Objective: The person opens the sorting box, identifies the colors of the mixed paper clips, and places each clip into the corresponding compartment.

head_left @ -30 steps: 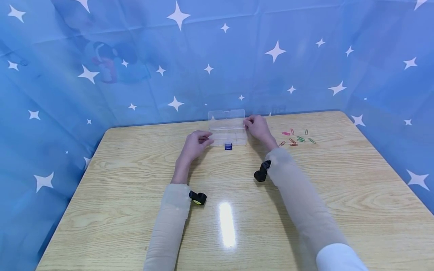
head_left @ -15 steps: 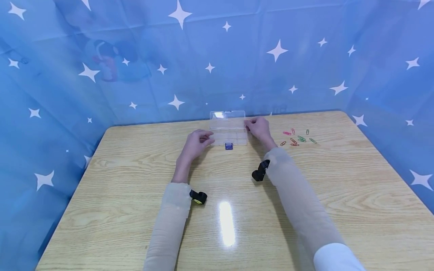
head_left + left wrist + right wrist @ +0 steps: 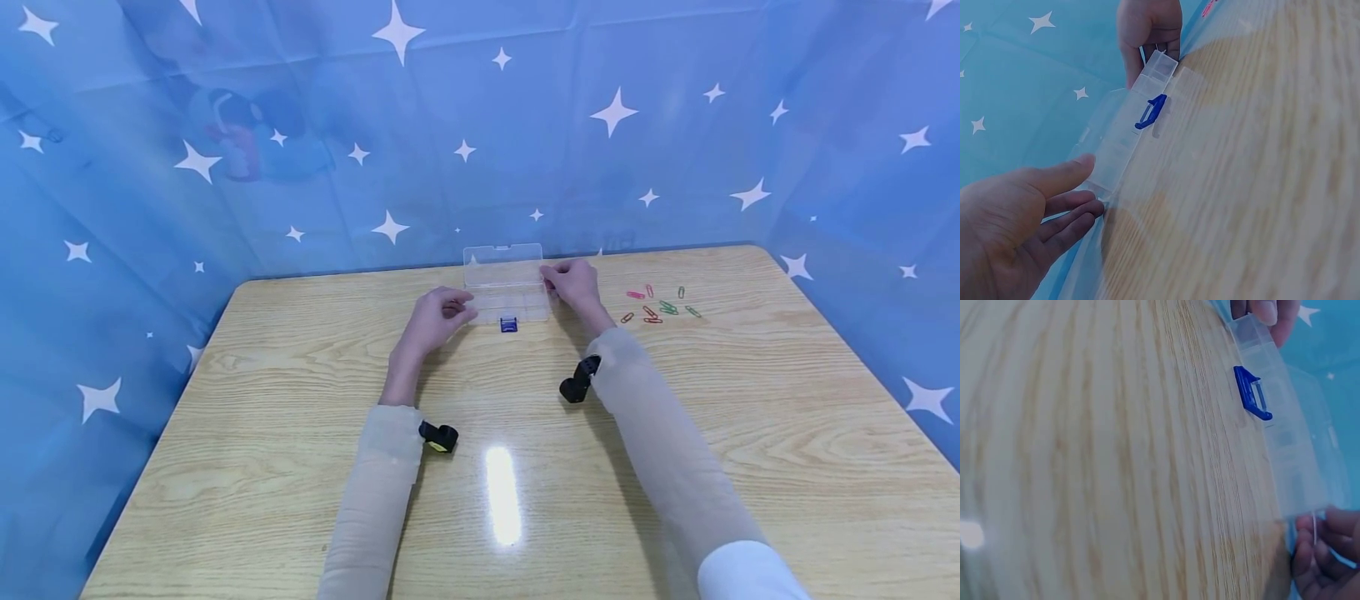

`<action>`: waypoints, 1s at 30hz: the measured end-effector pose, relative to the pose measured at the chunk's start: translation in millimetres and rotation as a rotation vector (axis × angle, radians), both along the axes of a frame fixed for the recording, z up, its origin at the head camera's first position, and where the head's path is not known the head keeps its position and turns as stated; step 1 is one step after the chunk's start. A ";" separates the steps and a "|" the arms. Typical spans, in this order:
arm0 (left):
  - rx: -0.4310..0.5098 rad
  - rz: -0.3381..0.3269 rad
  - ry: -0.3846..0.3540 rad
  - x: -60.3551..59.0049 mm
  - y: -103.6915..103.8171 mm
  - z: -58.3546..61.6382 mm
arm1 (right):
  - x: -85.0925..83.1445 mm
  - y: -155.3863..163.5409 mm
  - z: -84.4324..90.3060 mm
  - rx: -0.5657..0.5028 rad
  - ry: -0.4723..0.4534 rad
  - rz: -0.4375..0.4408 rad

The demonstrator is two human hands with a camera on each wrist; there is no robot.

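Observation:
A clear plastic compartment box [image 3: 506,292] with a blue latch [image 3: 508,325] lies at the far middle of the wooden table [image 3: 300,375], its lid standing open behind it. My left hand [image 3: 438,315] holds the box's left end; in the left wrist view the thumb lies along the box [image 3: 1122,144] and the fingers [image 3: 1079,215] curl at its corner. My right hand [image 3: 572,279] grips the right end, with fingers [image 3: 1325,550] curled beside the box [image 3: 1291,444]. The latch [image 3: 1250,394] hangs open off the front wall.
Several coloured paper clips [image 3: 660,307] lie scattered on the table just right of my right hand. A blue star-printed cloth [image 3: 615,117] closes off the back and both sides. Black wrist cameras [image 3: 438,437] [image 3: 579,385] sit on both forearms.

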State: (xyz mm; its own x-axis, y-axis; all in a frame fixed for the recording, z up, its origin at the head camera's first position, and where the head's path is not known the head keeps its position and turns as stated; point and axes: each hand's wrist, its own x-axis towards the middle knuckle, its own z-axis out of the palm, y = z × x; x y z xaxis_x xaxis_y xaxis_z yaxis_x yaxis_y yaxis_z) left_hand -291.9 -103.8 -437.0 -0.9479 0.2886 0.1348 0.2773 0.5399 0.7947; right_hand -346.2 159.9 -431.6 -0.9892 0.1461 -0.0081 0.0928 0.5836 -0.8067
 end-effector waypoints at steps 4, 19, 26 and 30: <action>0.014 -0.011 -0.003 -0.3 -1.0 -1.1 | 1.3 0.7 0.6 -0.010 0.006 0.018; 0.030 -0.030 0.002 0.2 0.9 -2.0 | 9.5 9.6 9.5 -0.094 -0.023 0.035; 0.022 -0.022 0.015 0.9 1.8 -2.2 | 14.3 15.6 12.7 -0.076 0.009 0.056; 0.009 -0.018 0.025 0.8 2.3 -1.9 | 16.7 18.3 14.0 -0.086 0.017 0.073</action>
State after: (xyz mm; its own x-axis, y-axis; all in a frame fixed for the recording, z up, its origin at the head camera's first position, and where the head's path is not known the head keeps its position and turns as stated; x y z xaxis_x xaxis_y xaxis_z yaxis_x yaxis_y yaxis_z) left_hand -291.1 -101.5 -438.9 -0.9389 0.3042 0.1608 0.3066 0.5275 0.7923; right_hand -329.4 178.2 -417.6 -0.9973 0.0729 -0.0007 0.0384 0.5173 -0.8550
